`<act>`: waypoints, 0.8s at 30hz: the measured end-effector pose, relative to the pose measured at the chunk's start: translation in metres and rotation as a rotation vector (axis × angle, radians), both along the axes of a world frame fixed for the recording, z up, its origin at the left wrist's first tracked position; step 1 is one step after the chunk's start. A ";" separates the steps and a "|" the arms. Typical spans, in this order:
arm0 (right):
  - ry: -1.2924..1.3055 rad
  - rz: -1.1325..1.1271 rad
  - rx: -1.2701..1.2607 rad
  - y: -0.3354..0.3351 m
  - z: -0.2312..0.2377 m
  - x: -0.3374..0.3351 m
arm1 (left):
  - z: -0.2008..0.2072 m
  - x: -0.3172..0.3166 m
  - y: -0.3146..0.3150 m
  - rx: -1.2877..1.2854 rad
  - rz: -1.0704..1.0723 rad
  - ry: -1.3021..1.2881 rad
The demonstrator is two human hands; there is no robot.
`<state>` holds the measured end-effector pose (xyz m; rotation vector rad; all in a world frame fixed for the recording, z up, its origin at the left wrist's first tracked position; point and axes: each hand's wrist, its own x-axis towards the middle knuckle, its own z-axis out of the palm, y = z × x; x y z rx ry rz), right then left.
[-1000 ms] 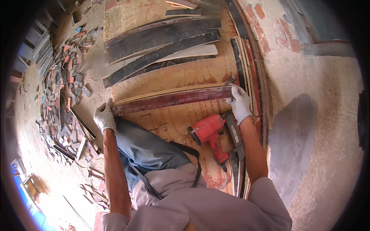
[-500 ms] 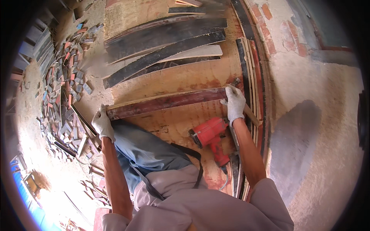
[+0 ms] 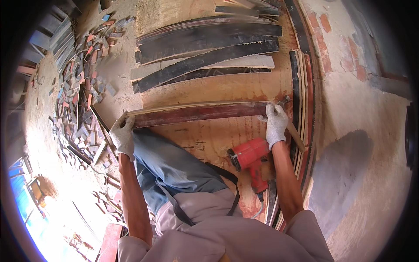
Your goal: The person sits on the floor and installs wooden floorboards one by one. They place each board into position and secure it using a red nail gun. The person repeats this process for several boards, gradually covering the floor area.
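A long, narrow wooden strip [image 3: 198, 114] with a dark red face and pale edge lies crosswise before me. My left hand [image 3: 123, 134], in a light glove, grips its left end. Round the right end my right hand [image 3: 276, 124], also gloved, is closed. Just below that hand, a red nail gun [image 3: 249, 158] rests on the wooden work surface [image 3: 209, 139], its hose running from the handle. A hammer [image 3: 296, 134] lies beside my right hand, its head near the fingers and its handle slanting away.
Beyond the strip lie several dark boards [image 3: 209, 41], some overlapping. Long strips [image 3: 301, 87] are stacked along the right edge, by a wall with patches of bare brick [image 3: 321, 41]. Many small offcuts [image 3: 89, 94] cover the floor on the left.
My view has shifted, so the scene sits further right in the picture. Both hands keep hold of the strip, which now lies more level across the view.
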<state>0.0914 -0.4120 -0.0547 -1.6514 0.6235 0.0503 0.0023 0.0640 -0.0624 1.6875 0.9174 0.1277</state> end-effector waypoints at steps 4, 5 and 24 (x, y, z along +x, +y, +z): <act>0.018 0.018 -0.033 -0.001 -0.008 0.001 | 0.004 0.002 0.006 0.000 -0.028 0.027; 0.004 0.004 -0.015 0.000 -0.007 0.001 | 0.007 0.002 0.003 0.012 -0.026 0.025; -0.052 -0.078 -0.012 -0.001 -0.016 -0.010 | 0.003 0.007 -0.004 -0.015 0.086 0.001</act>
